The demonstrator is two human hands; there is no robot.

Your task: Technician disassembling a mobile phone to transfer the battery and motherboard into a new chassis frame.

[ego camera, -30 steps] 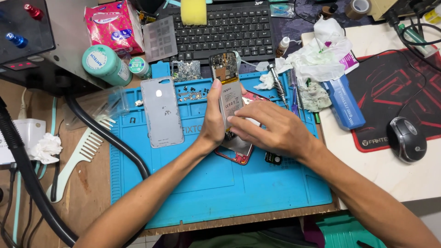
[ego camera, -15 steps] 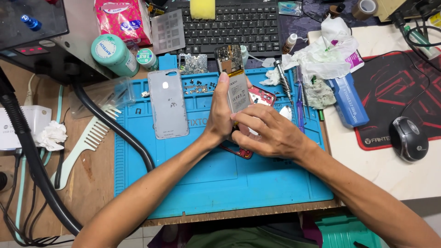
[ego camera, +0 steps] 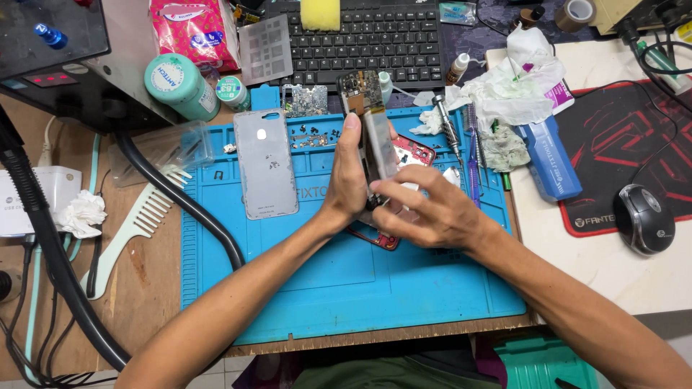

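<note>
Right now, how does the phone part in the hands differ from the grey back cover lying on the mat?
The phone part is held tilted up off the blue mat by the left hand and right hand; the grey back cover lies flat, untouched. The phone part shows exposed circuitry at its top; the cover is plain. Both are long phone-sized rectangles.

A wooden desk (ego camera: 148,277) fills the view, lit evenly from above. A blue work mat (ego camera: 360,288) is laid at centre. A black keyboard (ego camera: 375,36) is set at 12 o'clock. A white pad (ego camera: 613,274) is seen at 3 o'clock, with a red-and-black mouse mat (ego camera: 634,122) on it. Pale floor tiles (ego camera: 231,364) are glimpsed at 7 o'clock.
</note>
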